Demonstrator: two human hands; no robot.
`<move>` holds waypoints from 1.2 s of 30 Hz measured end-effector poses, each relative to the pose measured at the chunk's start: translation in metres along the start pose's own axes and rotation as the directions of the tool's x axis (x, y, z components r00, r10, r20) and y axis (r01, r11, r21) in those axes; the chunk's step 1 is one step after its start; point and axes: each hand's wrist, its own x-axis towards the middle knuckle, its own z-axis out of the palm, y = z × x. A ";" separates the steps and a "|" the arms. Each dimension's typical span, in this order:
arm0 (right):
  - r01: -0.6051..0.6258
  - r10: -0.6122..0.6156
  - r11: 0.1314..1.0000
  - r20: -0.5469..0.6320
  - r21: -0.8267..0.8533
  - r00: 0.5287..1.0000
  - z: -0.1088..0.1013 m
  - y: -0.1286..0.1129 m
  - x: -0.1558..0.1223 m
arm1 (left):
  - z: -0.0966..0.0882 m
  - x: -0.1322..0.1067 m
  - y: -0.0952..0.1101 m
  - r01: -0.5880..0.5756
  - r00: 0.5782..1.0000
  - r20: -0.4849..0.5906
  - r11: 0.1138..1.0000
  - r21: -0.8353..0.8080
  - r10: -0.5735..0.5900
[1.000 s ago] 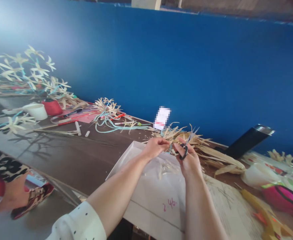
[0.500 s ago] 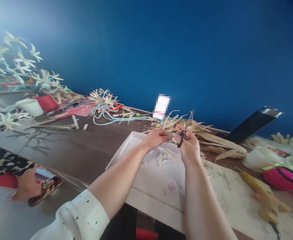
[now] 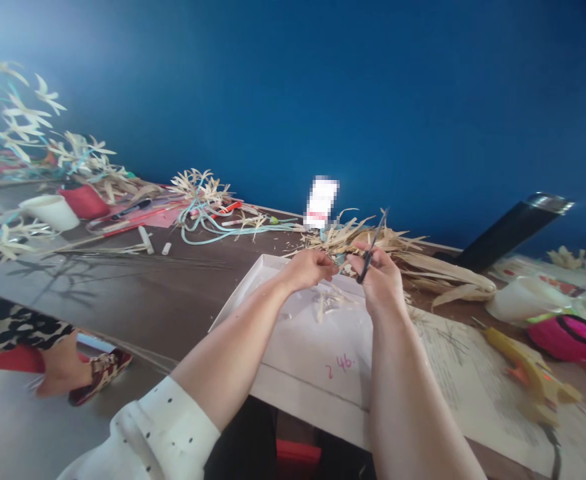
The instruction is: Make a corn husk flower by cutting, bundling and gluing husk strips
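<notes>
Back wall: big and blue (image 3: pixel 293 100), behind a long brown table (image 3: pixel 193 287) with lots of bits on it.
White box lid (image 3: pixel 237 293): under both hands, with pale scraps (image 3: pixel 330 303) lying in it.
Left hand (image 3: pixel 310 268): over the far part of the lid, thumb and fingers close together. They are next to a tiny pale blue bit (image 3: pixel 340 259), but I cannot tell if they pinch it.
Right hand (image 3: pixel 383 277): closed around black-handled scissors (image 3: pixel 365 270).
Gap: the two hands are near each other, but seem not to touch.
Scissors: they lie across the right fingers, handle end toward the person. The long way points up and away, leaning a little right, and the blades look shut.
Blue bit: between the hands, just left of the scissors, so the blades point past it and not at it. Both hands' fingertips are about as near to it.
Dry husk strips (image 3: pixel 353 230): a messy heap just past the hands.
Glue gun (image 3: pixel 533 380): yellow, off to the right, well apart from both hands.
</notes>
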 end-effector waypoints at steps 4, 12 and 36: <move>-0.059 0.080 0.992 -0.196 0.109 0.977 -0.005 0.002 0.007 | -0.004 -0.004 0.002 -0.034 0.994 0.110 0.994 0.101 0.023; -0.044 0.102 0.969 -0.230 0.242 0.968 -0.007 0.006 0.012 | 0.009 -0.009 0.006 -0.185 0.941 0.331 0.928 0.323 0.073; -0.073 0.117 0.977 -0.218 0.201 0.969 -0.004 0.001 0.008 | -0.007 -0.009 -0.002 -0.345 0.891 0.451 0.736 0.582 0.061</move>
